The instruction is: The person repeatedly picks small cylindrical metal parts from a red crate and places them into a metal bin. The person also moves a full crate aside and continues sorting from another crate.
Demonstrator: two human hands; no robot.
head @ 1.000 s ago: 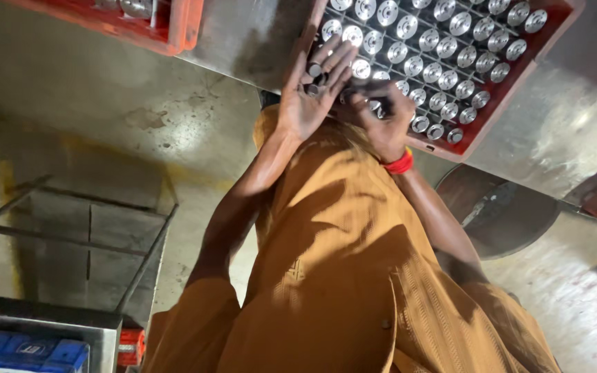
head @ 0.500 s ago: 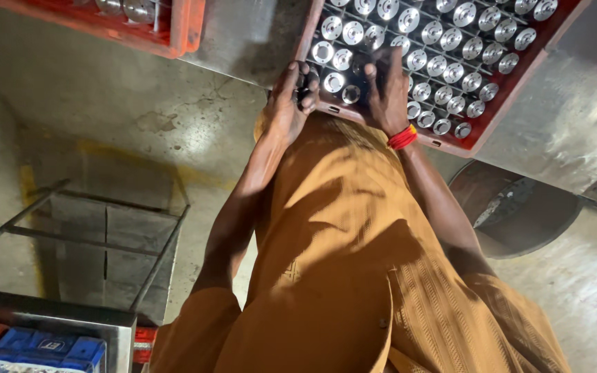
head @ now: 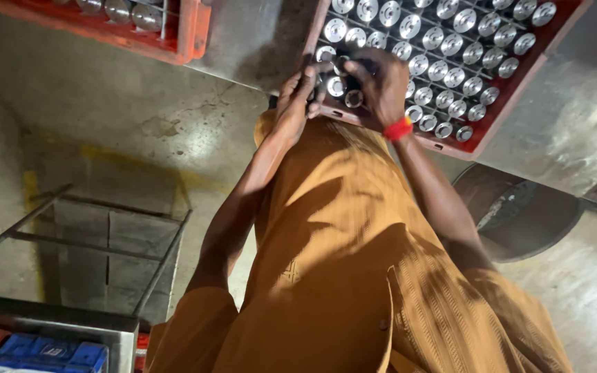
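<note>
A red crate [head: 499,114] full of several round shiny metal parts [head: 443,69] lies on the floor in front of me. Both my hands are at its near left corner. My left hand [head: 295,97] has its fingers curled around a round metal part [head: 336,86] at the crate's edge. My right hand [head: 381,83], with a red band at the wrist, lies bent over the neighbouring parts, its back towards me and its fingertips hidden. My orange garment [head: 340,262] fills the lower middle of the view.
A second red crate [head: 188,31] with metal parts sits at the top left. A dark round pan [head: 519,214] lies on the concrete floor at the right. A metal frame [head: 105,235] stands at the left, and blue and red boxes [head: 43,349] sit at the bottom left.
My left hand, spread open above the crate a second ago, has come down and curled onto a part. My right hand has closed over the parts beside it.
</note>
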